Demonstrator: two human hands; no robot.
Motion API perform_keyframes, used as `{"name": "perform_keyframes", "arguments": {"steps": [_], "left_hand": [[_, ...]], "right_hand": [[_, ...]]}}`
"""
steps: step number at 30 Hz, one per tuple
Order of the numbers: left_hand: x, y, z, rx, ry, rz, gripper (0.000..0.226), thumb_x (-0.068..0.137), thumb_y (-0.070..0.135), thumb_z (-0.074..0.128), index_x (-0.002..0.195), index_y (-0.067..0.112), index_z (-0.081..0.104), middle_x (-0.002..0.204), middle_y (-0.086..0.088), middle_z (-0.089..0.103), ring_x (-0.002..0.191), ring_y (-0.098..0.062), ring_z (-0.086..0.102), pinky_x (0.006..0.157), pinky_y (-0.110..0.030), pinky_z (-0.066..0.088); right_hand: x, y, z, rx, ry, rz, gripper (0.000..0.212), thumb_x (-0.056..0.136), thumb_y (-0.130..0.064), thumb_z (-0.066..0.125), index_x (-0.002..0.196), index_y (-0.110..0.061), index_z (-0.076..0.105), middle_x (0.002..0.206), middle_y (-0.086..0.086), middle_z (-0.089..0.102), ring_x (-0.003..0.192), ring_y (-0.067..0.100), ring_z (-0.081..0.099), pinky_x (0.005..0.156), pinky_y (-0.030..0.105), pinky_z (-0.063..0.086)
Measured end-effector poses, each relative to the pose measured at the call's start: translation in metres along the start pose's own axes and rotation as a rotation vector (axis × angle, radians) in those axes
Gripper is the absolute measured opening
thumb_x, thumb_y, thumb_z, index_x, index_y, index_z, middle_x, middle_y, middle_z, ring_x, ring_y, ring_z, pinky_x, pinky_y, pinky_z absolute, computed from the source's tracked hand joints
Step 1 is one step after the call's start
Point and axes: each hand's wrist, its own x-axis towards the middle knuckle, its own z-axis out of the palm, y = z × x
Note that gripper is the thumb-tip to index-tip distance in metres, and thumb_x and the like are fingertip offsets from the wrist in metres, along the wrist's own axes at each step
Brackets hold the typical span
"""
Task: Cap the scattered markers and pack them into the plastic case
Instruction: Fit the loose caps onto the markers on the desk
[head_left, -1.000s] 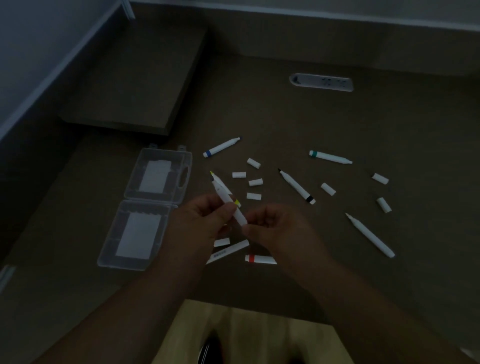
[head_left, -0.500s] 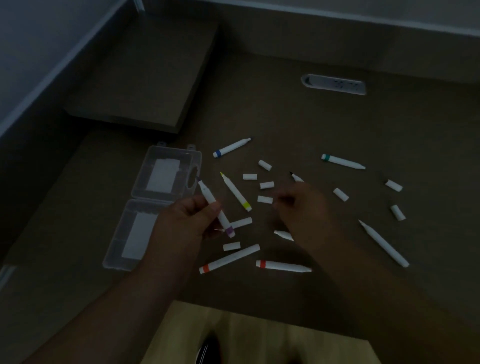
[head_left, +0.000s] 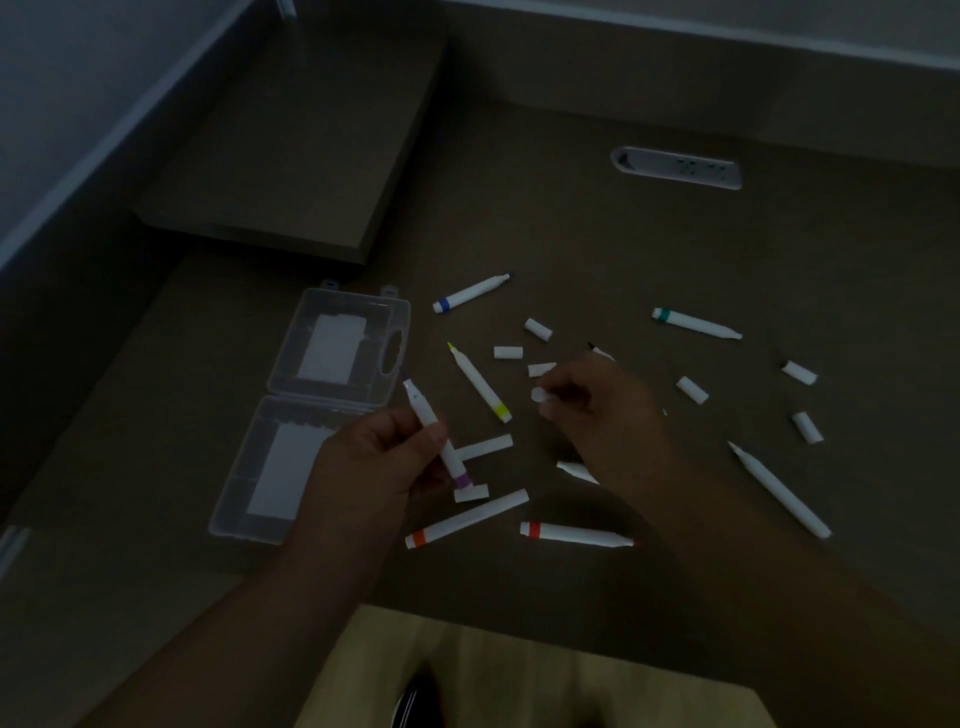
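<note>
My left hand (head_left: 374, 457) grips an uncapped white marker with a purple band (head_left: 434, 431), tip pointing up and away. My right hand (head_left: 597, 410) pinches a small white cap (head_left: 540, 396) just above the desk. The clear plastic case (head_left: 322, 405) lies open and flat at the left. Several uncapped white markers are scattered on the dark desk: a yellow-banded one (head_left: 480, 384), a blue-banded one (head_left: 470, 293), a teal-banded one (head_left: 696, 323), a red-banded one (head_left: 574, 534), an orange-banded one (head_left: 467, 518). Several loose white caps (head_left: 508, 352) lie among them.
A raised dark shelf (head_left: 291, 145) stands at the back left. A white socket strip (head_left: 675, 167) is set in the desk at the back right. The desk's front edge runs below my arms, with light wooden floor (head_left: 519, 675) beyond it.
My right hand left the marker, reached right to the loose caps and picked one up. My left hand kept the purple-banded marker and shifted slightly left. The camera tilted a little.
</note>
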Motion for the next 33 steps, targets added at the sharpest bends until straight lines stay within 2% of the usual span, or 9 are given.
{"name": "perform_keyframes", "arguments": {"steps": [2, 4, 9, 15, 20, 23, 26, 30, 33], "left_hand": [[-0.001, -0.001, 0.002, -0.013, -0.002, 0.005, 0.011, 0.091, 0.018, 0.060, 0.096, 0.019, 0.070, 0.085, 0.001, 0.075, 0.081, -0.016, 0.073, 0.079, -0.040, 0.058], [-0.003, -0.002, 0.004, -0.012, -0.003, 0.007, 0.011, 0.091, 0.017, 0.060, 0.093, 0.019, 0.070, 0.086, -0.002, 0.076, 0.080, -0.015, 0.073, 0.079, -0.039, 0.058], [-0.005, -0.004, 0.007, -0.030, 0.006, 0.005, 0.011, 0.091, 0.017, 0.061, 0.096, 0.018, 0.070, 0.083, 0.000, 0.076, 0.079, -0.016, 0.074, 0.080, -0.041, 0.058], [-0.006, -0.006, 0.003, -0.016, 0.012, 0.007, 0.010, 0.090, 0.018, 0.061, 0.093, 0.018, 0.070, 0.085, -0.001, 0.076, 0.079, -0.015, 0.073, 0.078, -0.039, 0.059], [-0.007, -0.005, -0.003, -0.053, 0.012, -0.001, 0.009, 0.089, 0.014, 0.061, 0.092, 0.017, 0.069, 0.080, 0.003, 0.075, 0.074, -0.011, 0.073, 0.062, -0.025, 0.058], [-0.007, -0.006, -0.007, -0.056, 0.016, 0.014, 0.010, 0.089, 0.015, 0.061, 0.092, 0.017, 0.070, 0.082, 0.001, 0.076, 0.076, -0.013, 0.073, 0.069, -0.032, 0.058], [-0.006, -0.007, -0.010, -0.030, 0.014, 0.024, 0.010, 0.089, 0.017, 0.061, 0.093, 0.017, 0.071, 0.085, -0.001, 0.076, 0.079, -0.016, 0.074, 0.074, -0.035, 0.057], [-0.004, -0.008, -0.011, -0.031, 0.019, 0.023, 0.010, 0.088, 0.018, 0.061, 0.093, 0.018, 0.070, 0.082, 0.001, 0.076, 0.079, -0.014, 0.073, 0.073, -0.033, 0.057], [-0.005, -0.008, -0.009, -0.033, 0.023, 0.033, 0.010, 0.089, 0.017, 0.062, 0.093, 0.017, 0.071, 0.085, -0.002, 0.076, 0.079, -0.015, 0.073, 0.071, -0.031, 0.058]], "right_hand": [[-0.010, -0.001, -0.004, 0.129, 0.001, 0.021, 0.019, 0.088, -0.025, 0.066, 0.096, -0.040, 0.059, 0.094, -0.021, 0.054, 0.090, -0.006, 0.052, 0.076, 0.013, 0.040], [-0.014, 0.001, -0.005, 0.132, -0.005, 0.026, 0.018, 0.088, -0.025, 0.066, 0.096, -0.040, 0.060, 0.095, -0.020, 0.056, 0.091, -0.005, 0.054, 0.079, 0.016, 0.043], [-0.001, 0.009, 0.000, -0.292, -0.117, 0.024, 0.021, 0.095, -0.029, 0.057, 0.115, -0.030, 0.064, 0.113, -0.010, 0.056, 0.106, 0.007, 0.053, 0.094, 0.026, 0.041], [0.003, 0.003, 0.001, -0.416, -0.140, -0.064, 0.026, 0.095, -0.028, 0.056, 0.120, -0.028, 0.064, 0.125, -0.003, 0.056, 0.114, 0.013, 0.051, 0.101, 0.031, 0.042], [0.008, -0.011, -0.012, -0.299, -0.108, -0.051, 0.027, 0.094, -0.026, 0.058, 0.121, -0.027, 0.062, 0.124, -0.005, 0.052, 0.115, 0.010, 0.047, 0.096, 0.026, 0.037], [0.024, -0.018, -0.012, -0.298, -0.077, -0.002, 0.034, 0.095, -0.023, 0.058, 0.128, -0.025, 0.058, 0.135, 0.001, 0.048, 0.121, 0.015, 0.047, 0.102, 0.031, 0.039], [0.038, -0.025, -0.011, -0.378, -0.130, 0.015, 0.037, 0.095, -0.023, 0.058, 0.132, -0.027, 0.057, 0.144, 0.004, 0.041, 0.126, 0.018, 0.045, 0.103, 0.031, 0.038], [0.050, -0.027, -0.010, -0.504, -0.244, -0.002, 0.037, 0.098, -0.023, 0.052, 0.135, -0.025, 0.055, 0.141, 0.007, 0.043, 0.124, 0.021, 0.046, 0.099, 0.030, 0.039], [0.048, -0.023, -0.010, -0.474, -0.239, 0.005, 0.034, 0.098, -0.022, 0.053, 0.132, -0.023, 0.056, 0.138, 0.004, 0.046, 0.122, 0.019, 0.047, 0.098, 0.029, 0.039]]}}
